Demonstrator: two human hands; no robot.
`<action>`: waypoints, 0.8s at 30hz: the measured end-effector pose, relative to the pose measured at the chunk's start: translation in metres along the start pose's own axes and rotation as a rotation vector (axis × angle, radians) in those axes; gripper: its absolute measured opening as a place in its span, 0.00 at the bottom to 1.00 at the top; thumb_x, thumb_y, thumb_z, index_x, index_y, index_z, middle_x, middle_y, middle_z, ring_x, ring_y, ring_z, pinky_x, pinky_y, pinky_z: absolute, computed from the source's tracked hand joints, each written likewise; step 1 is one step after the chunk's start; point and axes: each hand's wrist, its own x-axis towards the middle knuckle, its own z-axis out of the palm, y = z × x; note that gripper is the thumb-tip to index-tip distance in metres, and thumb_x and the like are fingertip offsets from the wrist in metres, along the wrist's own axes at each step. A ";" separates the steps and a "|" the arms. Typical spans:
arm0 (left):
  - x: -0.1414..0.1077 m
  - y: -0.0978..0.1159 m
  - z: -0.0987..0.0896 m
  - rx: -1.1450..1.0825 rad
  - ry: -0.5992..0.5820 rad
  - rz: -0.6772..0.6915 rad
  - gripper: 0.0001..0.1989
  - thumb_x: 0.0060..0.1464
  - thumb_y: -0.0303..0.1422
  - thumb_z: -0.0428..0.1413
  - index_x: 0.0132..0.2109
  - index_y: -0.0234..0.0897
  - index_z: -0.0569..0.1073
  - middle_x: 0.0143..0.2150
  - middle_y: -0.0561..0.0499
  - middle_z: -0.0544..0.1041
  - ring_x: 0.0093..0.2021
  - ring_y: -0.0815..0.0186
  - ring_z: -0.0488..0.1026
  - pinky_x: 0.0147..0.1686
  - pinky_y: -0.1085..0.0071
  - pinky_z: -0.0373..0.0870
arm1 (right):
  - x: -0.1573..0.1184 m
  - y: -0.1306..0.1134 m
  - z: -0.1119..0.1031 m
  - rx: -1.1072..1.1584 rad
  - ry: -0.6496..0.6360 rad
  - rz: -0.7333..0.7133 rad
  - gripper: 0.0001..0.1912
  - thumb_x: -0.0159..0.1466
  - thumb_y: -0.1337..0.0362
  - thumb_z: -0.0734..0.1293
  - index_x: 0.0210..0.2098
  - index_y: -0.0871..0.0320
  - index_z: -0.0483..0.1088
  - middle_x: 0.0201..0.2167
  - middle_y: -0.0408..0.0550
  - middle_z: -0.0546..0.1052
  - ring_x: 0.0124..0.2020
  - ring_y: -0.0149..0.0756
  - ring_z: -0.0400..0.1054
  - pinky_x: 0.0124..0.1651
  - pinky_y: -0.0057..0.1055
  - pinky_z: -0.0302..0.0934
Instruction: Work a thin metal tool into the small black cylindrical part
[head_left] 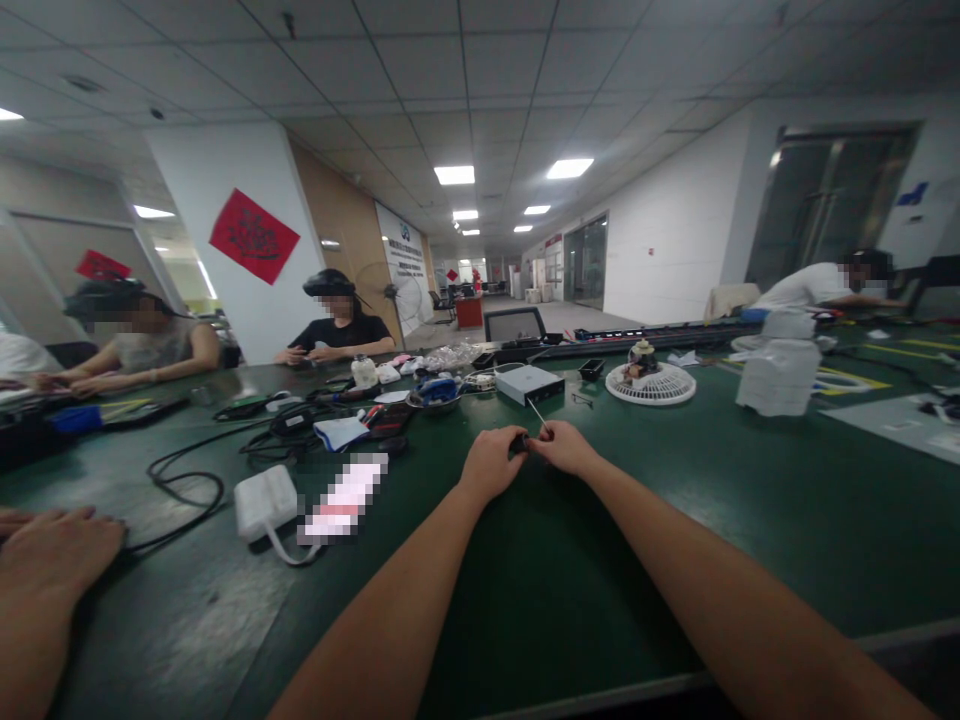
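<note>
Hands: left [489, 462], right [564, 447] pinching small black tool [519, 442], seemingly; metal bowl [433, 404] holding blue object [439, 390]; black tray [591, 369] beyond.

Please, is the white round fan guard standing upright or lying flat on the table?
Lying flat: the white round fan guard rests face-up on the green table, with a small motor sitting on its centre.

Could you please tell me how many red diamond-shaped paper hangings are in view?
2: one red diamond-shaped paper hanging on the white pillar, one on the glass partition at left; others may be hidden.
</note>
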 end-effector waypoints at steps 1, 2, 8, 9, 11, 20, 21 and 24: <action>0.000 0.001 0.000 0.012 0.008 -0.016 0.16 0.56 0.30 0.60 0.53 0.41 0.75 0.50 0.48 0.80 0.50 0.57 0.75 0.52 0.62 0.66 | 0.000 -0.001 -0.001 -0.022 0.005 0.003 0.14 0.57 0.58 0.71 0.22 0.56 0.64 0.18 0.40 0.71 0.22 0.31 0.63 0.26 0.26 0.51; 0.001 0.001 0.000 0.028 0.019 -0.038 0.15 0.56 0.30 0.60 0.52 0.41 0.75 0.50 0.47 0.80 0.49 0.57 0.75 0.52 0.62 0.66 | 0.000 -0.002 -0.002 -0.042 0.012 0.005 0.14 0.57 0.58 0.71 0.22 0.56 0.65 0.19 0.41 0.71 0.23 0.32 0.64 0.26 0.27 0.52; 0.000 -0.008 0.001 0.107 0.121 -0.238 0.11 0.55 0.30 0.60 0.47 0.41 0.74 0.45 0.47 0.80 0.47 0.57 0.76 0.48 0.64 0.65 | -0.002 -0.003 -0.006 -0.080 0.017 -0.023 0.08 0.59 0.67 0.68 0.38 0.59 0.78 0.32 0.49 0.80 0.32 0.38 0.73 0.36 0.30 0.62; 0.000 -0.011 0.002 0.109 0.139 -0.273 0.11 0.55 0.29 0.60 0.46 0.41 0.74 0.46 0.48 0.80 0.47 0.57 0.76 0.47 0.64 0.65 | -0.003 -0.003 -0.006 -0.074 0.016 -0.033 0.12 0.58 0.69 0.68 0.42 0.60 0.78 0.33 0.49 0.81 0.34 0.38 0.74 0.38 0.30 0.63; 0.000 -0.015 0.002 0.100 0.171 -0.338 0.11 0.54 0.29 0.60 0.45 0.41 0.74 0.46 0.48 0.81 0.47 0.58 0.76 0.46 0.65 0.65 | -0.003 -0.005 -0.007 -0.054 0.014 -0.056 0.17 0.58 0.70 0.69 0.47 0.60 0.77 0.36 0.50 0.82 0.36 0.38 0.75 0.41 0.30 0.66; 0.001 -0.014 0.000 0.053 0.197 -0.394 0.11 0.55 0.32 0.61 0.46 0.41 0.73 0.47 0.48 0.81 0.48 0.58 0.76 0.46 0.66 0.64 | -0.006 -0.016 -0.015 0.006 -0.005 -0.170 0.12 0.66 0.61 0.66 0.43 0.56 0.81 0.31 0.46 0.83 0.35 0.38 0.77 0.43 0.31 0.67; 0.001 -0.013 0.000 0.054 0.196 -0.387 0.11 0.55 0.33 0.62 0.46 0.41 0.73 0.47 0.48 0.81 0.48 0.58 0.76 0.46 0.66 0.64 | -0.006 -0.016 -0.016 0.008 -0.005 -0.177 0.12 0.66 0.60 0.66 0.42 0.56 0.81 0.29 0.45 0.82 0.33 0.38 0.77 0.42 0.31 0.67; 0.000 -0.012 -0.001 0.063 0.203 -0.373 0.12 0.55 0.33 0.62 0.46 0.41 0.73 0.47 0.48 0.80 0.48 0.58 0.76 0.47 0.66 0.64 | -0.007 -0.018 -0.016 0.005 0.025 -0.186 0.12 0.65 0.58 0.66 0.38 0.57 0.81 0.26 0.46 0.81 0.30 0.39 0.76 0.38 0.32 0.66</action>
